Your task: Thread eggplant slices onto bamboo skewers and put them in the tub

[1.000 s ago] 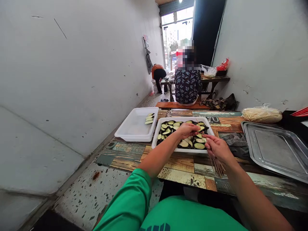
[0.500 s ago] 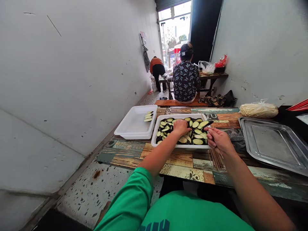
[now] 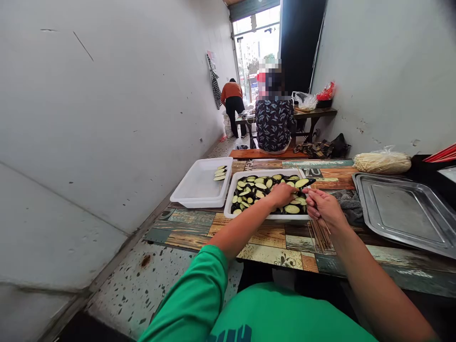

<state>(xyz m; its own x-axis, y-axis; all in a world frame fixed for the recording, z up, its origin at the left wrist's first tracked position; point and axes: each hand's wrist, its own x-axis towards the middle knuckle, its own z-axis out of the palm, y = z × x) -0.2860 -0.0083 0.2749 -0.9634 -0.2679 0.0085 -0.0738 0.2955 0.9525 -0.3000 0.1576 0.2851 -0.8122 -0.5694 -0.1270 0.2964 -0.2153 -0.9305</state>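
A white plastic tub (image 3: 228,204) full of dark-skinned, pale-fleshed eggplant slices (image 3: 260,186) stands before me on the table. My left hand (image 3: 283,195) is over the tub's right half, fingers drawn together close to my right fingertips; whatever they pinch is hidden. At the tub's right edge, my right hand (image 3: 325,207) is closed on a thin wooden skewer (image 3: 326,226), whose lower end sticks out below the palm. Under that hand lies a bundle of wooden skewers (image 3: 320,240). A second white tub (image 3: 197,202) on the left holds several eggplant slices (image 3: 220,174).
Metal trays (image 3: 402,209) are stacked at the right, with a bag of pale noodle-like strands (image 3: 383,161) behind them. A dark grey cloth (image 3: 347,204) lies beside the trays. One person (image 3: 273,123) sits on a bench (image 3: 245,153) ahead; another person (image 3: 233,97) bends over farther back.
My left hand has moved right, from among the eggplant slices to beside my right fingertips. My right hand stays nearly in place with the skewer.
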